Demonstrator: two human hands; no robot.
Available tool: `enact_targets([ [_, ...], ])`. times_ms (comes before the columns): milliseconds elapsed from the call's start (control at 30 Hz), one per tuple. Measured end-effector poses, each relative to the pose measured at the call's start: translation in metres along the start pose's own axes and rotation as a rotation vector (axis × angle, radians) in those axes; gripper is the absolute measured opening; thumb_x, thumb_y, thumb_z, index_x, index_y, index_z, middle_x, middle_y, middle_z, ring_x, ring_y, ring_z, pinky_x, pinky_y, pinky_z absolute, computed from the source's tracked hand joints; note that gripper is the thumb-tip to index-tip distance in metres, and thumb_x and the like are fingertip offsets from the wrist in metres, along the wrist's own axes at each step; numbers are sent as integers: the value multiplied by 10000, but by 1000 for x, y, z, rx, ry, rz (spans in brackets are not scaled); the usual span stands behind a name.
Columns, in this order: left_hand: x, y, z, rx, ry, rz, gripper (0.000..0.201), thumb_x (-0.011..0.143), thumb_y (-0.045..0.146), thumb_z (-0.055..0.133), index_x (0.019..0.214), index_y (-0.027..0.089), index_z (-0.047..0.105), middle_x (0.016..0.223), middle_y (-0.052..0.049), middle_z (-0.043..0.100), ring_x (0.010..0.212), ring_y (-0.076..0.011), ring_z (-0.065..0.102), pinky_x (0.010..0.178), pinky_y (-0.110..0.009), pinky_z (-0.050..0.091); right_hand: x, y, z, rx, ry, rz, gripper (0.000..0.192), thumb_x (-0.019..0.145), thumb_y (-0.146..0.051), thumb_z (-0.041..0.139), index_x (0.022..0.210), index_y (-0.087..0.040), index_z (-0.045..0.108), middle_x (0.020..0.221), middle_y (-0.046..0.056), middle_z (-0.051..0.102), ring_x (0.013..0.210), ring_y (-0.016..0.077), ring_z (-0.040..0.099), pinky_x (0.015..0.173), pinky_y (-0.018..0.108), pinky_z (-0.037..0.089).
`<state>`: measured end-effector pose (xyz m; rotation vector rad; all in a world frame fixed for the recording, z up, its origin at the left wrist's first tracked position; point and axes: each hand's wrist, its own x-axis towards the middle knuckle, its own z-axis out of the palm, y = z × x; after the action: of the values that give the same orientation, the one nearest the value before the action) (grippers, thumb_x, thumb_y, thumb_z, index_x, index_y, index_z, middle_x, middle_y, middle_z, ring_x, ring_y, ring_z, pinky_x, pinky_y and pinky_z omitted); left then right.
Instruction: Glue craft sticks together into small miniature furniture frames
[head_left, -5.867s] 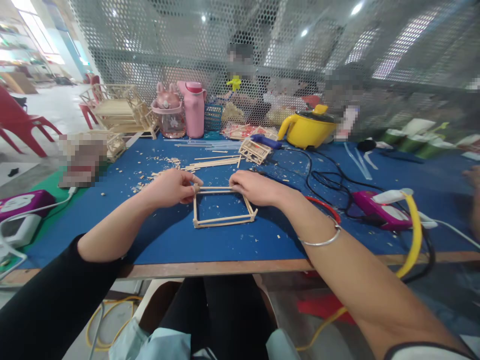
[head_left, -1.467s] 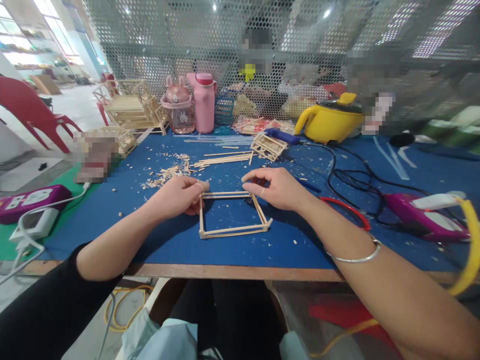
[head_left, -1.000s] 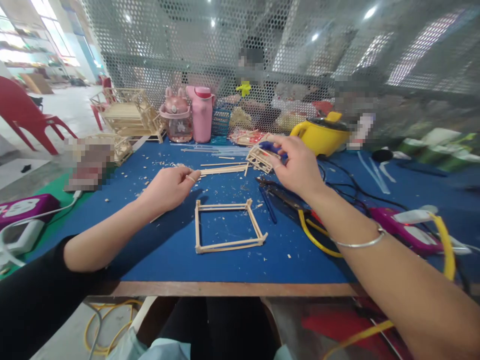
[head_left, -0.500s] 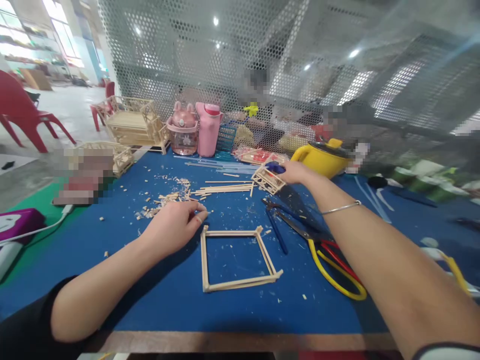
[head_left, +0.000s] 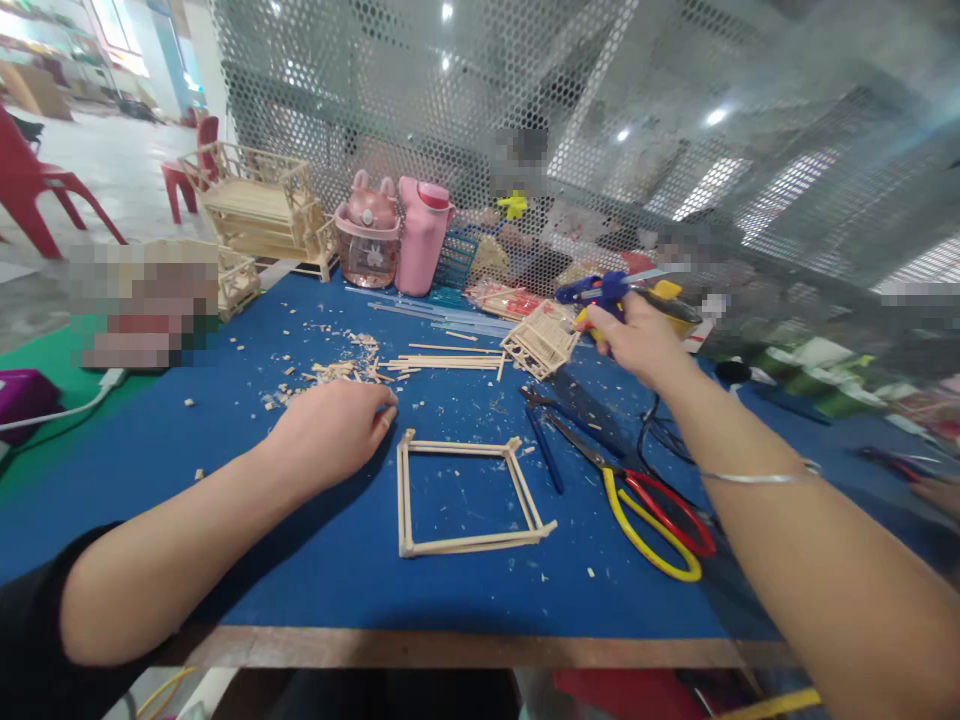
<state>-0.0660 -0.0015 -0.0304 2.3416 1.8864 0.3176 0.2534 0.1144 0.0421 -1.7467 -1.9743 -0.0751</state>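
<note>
My right hand is wrapped round the handle of a blue glue gun, raised at the back right with a clear glue stick in its rear. Beside it sits a small lattice of wooden sticks. My left hand rests on the blue mat, thumb and fingers pressed together; anything between them is hidden. Just right of that hand lies a rectangular stick frame, flat on the mat. Behind it is a row of loose sticks.
Blue-handled pliers and red-and-yellow scissors lie right of the frame. Wood scraps litter the left. A pink bottle, a rabbit-eared jar and a larger stick model stand behind. A black cord trails under my right arm.
My right hand has lifted the glue gun from behind the small lattice, up and to the right. My left hand stays beside the frame. The whole view has shifted slightly.
</note>
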Motion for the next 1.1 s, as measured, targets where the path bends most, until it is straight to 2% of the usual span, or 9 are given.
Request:
enact_targets([
  [100,-2,-2,-4,42,27,-28,375,850,368,341,974,254,677,868,-86,711,786,-282,649,641,-339,458,-52,-16,-28,61,-140,-90,346,859,-469,422,929,-187,611,637,33,628,541,150,536,605,285,452],
  [133,-3,-2,-5,53,35,-38,376,850,371,344,967,250,679,859,-89,709,779,-283,649,637,-338,458,-71,-21,-36,46,-216,-118,328,845,-475,450,888,-202,626,669,35,647,591,164,568,651,296,469],
  [167,-4,-2,-5,63,39,-43,377,849,374,345,951,243,684,848,-92,707,772,-281,648,636,-335,457,-89,-25,-43,43,-230,-136,316,826,-483,473,852,-215,638,707,42,668,636,188,595,662,312,480],
  [267,-5,-2,-6,83,40,-41,395,852,383,335,868,220,694,810,-99,697,755,-274,642,634,-326,456,-133,-34,-54,66,-283,-200,282,804,-474,513,933,-266,654,916,36,708,810,251,647,752,369,510],
  [367,-6,-2,-4,79,40,-26,401,853,367,326,851,218,698,803,-97,692,750,-267,637,634,-322,454,-156,-41,-56,22,-318,-246,237,813,-453,505,864,-277,656,866,29,707,779,259,655,707,372,528],
  [533,-5,-3,0,74,35,-14,392,842,383,340,928,236,693,842,-91,696,783,-264,635,641,-314,454,-163,-52,-53,-93,-303,-279,263,830,-451,475,770,-238,618,747,46,674,664,248,623,593,361,494],
  [667,-4,-4,-1,78,28,-9,396,845,368,331,859,208,693,863,-108,693,798,-268,635,651,-314,457,-164,-55,-49,-142,-292,-258,313,837,-478,448,738,-213,581,676,57,647,600,242,595,536,358,458],
  [900,-3,-6,-1,90,2,0,426,859,382,307,842,193,688,864,-127,693,807,-279,636,686,-336,467,-166,-54,-45,-170,-304,-231,309,846,-466,429,765,-211,583,726,74,677,657,269,629,564,370,468],
  [1100,-3,-6,1,68,19,8,406,849,384,330,812,196,689,839,-109,696,797,-255,637,684,-306,462,-165,-52,-41,-188,-295,-254,316,847,-470,423,778,-205,581,726,81,675,668,277,630,573,373,464],
])
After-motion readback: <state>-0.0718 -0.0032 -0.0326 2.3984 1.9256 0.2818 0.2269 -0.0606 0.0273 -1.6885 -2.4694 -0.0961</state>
